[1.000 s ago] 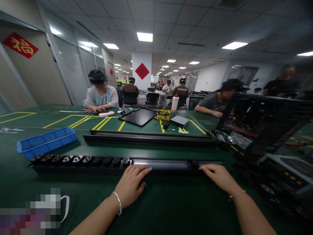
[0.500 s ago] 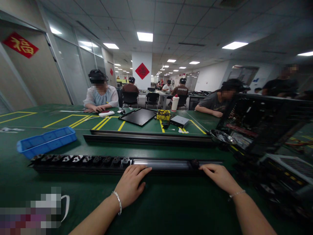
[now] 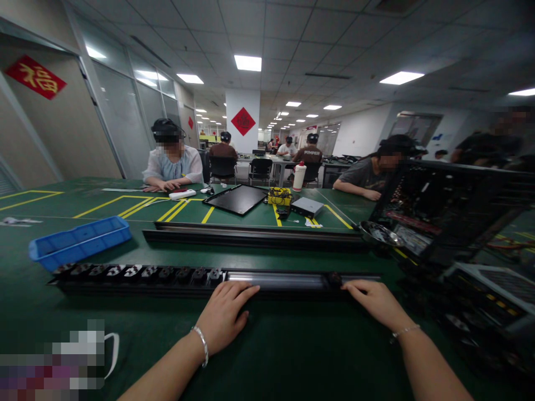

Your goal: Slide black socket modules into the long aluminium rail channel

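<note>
A long black rail (image 3: pixel 276 280) with a shiny channel lies across the table before me. Several black socket-like modules (image 3: pixel 166 274) sit side by side along its left part. My left hand (image 3: pixel 223 312) rests on the rail's front edge at the end of that row, fingers apart, gripping nothing. Farther right, one lone black module (image 3: pixel 333 280) sits in the channel. The thumb and index finger of my right hand (image 3: pixel 374 301) are pinched together right beside this module, at the rail's edge. What lies between those fingertips, if anything, is too small to make out.
Behind the rail lies a second black rail (image 3: pixel 254 236). A blue bin (image 3: pixel 81 239) stands left, a metal bowl (image 3: pixel 380 233) right, near an open computer case (image 3: pixel 451 206) and a power supply unit (image 3: pixel 497 292). Two people sit across the green table (image 3: pixel 292 351).
Both my hands and the modules stay in place. In the right background, a standing person in dark clothes has shifted to the right.
</note>
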`<state>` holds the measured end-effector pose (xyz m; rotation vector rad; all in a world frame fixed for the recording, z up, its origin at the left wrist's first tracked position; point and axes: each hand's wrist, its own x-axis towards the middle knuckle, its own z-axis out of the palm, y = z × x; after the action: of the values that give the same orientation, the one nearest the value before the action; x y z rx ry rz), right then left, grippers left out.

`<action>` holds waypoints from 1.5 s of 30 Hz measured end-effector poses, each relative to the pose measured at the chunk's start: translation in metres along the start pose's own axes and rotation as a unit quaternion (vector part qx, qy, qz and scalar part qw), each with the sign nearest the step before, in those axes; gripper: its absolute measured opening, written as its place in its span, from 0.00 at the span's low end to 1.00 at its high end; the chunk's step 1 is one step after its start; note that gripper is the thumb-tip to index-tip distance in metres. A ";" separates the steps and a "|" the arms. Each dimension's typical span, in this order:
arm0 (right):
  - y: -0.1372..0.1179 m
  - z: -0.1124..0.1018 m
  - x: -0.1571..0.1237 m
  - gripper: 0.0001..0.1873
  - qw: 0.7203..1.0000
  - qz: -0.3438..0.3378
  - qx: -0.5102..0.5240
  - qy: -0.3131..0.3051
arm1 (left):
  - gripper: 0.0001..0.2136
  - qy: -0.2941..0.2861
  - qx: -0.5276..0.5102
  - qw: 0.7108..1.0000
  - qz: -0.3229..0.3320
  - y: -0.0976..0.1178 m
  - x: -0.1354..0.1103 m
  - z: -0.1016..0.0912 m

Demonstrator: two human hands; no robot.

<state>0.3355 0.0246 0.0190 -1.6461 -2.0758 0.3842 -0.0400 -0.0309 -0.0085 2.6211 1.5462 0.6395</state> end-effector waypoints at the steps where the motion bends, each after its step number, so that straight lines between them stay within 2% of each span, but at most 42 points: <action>1: 0.000 0.000 0.000 0.16 1.000 0.001 0.000 0.002 | 0.29 0.000 0.000 1.000 0.001 0.000 0.000 0.000; 45: 0.002 -0.001 0.000 0.16 1.000 0.015 -0.003 0.011 | 0.30 0.004 0.009 1.000 0.009 -0.002 0.000 0.000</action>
<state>0.3371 0.0248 0.0187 -1.6780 -2.0411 0.3693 -0.0414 -0.0302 -0.0092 2.6514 1.5403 0.6399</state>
